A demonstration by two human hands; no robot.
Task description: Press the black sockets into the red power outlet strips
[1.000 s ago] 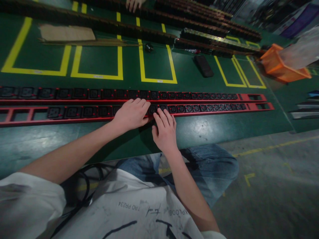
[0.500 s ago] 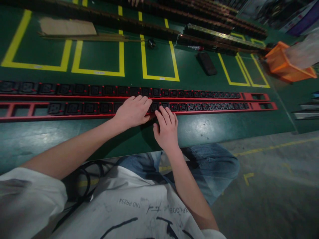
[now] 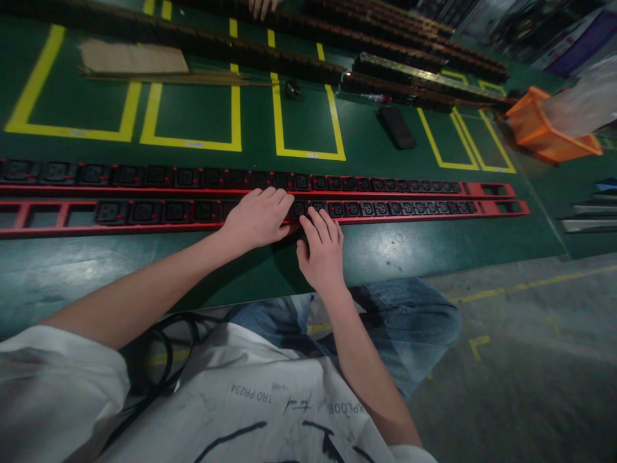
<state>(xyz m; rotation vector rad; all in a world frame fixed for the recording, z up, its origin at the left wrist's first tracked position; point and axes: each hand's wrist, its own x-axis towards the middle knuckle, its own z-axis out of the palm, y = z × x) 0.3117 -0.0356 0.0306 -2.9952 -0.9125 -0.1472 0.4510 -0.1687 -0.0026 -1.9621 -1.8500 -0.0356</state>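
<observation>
Two long red power strips fitted with black sockets lie side by side across the bench, the far strip (image 3: 212, 178) and the near strip (image 3: 402, 209). My left hand (image 3: 258, 218) is closed over the near strip, its fingers across the sockets and its thumb by the front edge. Just to its right, my right hand (image 3: 322, 251) rests its fingertips on the same strip, fingers slightly apart and thumb out to the side. Sockets under my left hand are hidden. Toward its left end, the near strip has open frame slots without sockets.
A green bench (image 3: 385, 247) with yellow tape outlines carries a cardboard piece (image 3: 132, 58), a small dark part (image 3: 292, 89) and a black phone-like object (image 3: 396, 127). More strips (image 3: 405, 67) lie behind. An orange bin (image 3: 544, 128) stands right. Another person's hand (image 3: 263, 6) shows at the top.
Both hands hold practically the same place on the near strip. The view has shifted slightly, and the other person's hand at the top shows a little more.
</observation>
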